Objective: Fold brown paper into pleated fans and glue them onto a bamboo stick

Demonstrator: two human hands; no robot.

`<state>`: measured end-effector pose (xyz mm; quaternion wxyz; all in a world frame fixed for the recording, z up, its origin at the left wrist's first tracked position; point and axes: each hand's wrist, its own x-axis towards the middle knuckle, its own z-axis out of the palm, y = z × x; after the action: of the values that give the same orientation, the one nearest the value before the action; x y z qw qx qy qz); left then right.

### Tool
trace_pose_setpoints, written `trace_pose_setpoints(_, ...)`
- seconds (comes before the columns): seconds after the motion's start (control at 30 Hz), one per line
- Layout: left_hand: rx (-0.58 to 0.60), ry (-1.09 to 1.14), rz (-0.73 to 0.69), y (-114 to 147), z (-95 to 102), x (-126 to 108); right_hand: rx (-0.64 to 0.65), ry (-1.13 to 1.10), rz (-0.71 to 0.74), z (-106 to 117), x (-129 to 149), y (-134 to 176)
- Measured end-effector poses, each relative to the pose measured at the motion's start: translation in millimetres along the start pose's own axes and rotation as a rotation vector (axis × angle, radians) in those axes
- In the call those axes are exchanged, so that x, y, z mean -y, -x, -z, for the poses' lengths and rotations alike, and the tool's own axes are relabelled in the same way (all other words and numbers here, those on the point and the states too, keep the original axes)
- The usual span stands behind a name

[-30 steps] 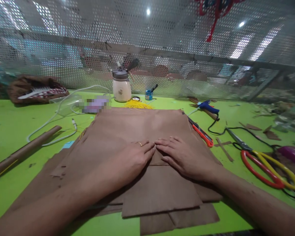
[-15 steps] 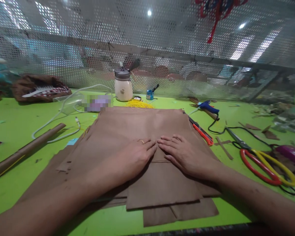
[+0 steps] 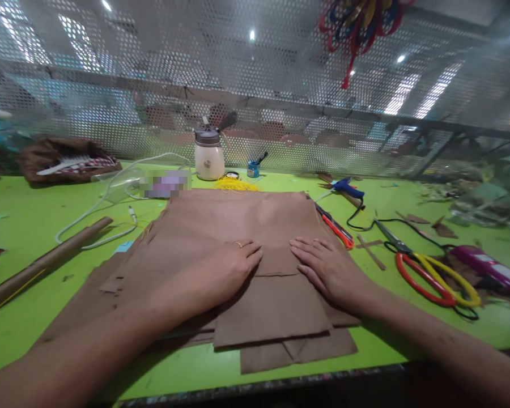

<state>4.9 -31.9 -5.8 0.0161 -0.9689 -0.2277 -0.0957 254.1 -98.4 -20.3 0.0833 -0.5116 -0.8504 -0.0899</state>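
Observation:
A stack of large brown paper sheets (image 3: pixel 195 221) lies in front of me. On top of it is a folded brown paper piece (image 3: pixel 276 311), whose lower end reaches past the stack toward the table's front edge. My left hand (image 3: pixel 233 266) rests flat on the paper, fingers stretched out and pointing right, a ring on one finger. My right hand (image 3: pixel 323 263) lies flat on the right side, fingers extended to the left. A gap of bare paper separates the two sets of fingertips. Neither hand grips anything. The paper under the palms is hidden.
Right of the stack lie a red utility knife (image 3: pixel 338 229), a blue glue gun (image 3: pixel 348 190) with a black cord, and scissors (image 3: pixel 425 280) with red and yellow handles. A brown roll (image 3: pixel 46 260) lies left. Behind stand a bottle (image 3: pixel 209 156) and a small blue jar (image 3: pixel 254 168).
My right hand's fingertips have slid right, away from the left hand's, so the gap between them is wider. The view has shifted slightly; the left hand stays flat on the paper.

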Motion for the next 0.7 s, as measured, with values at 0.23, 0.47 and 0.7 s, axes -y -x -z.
trace_pose_setpoints(0.23, 0.053, -0.048, 0.061, 2.2, -0.3, 0.7, 0.002, -0.071, -0.047, 1.3, 3.1, -0.3)
trace_pose_setpoints(0.47, 0.104, -0.135, 0.025, 2.3, 1.6, -0.5, 0.004, -0.112, -0.039, 1.0, -0.8, 0.5)
trace_pose_setpoints(0.7, 0.033, -0.13, -0.013, 22.8, 1.1, 18.6, 0.015, -0.123, -0.046, -1.4, -2.9, 2.5)
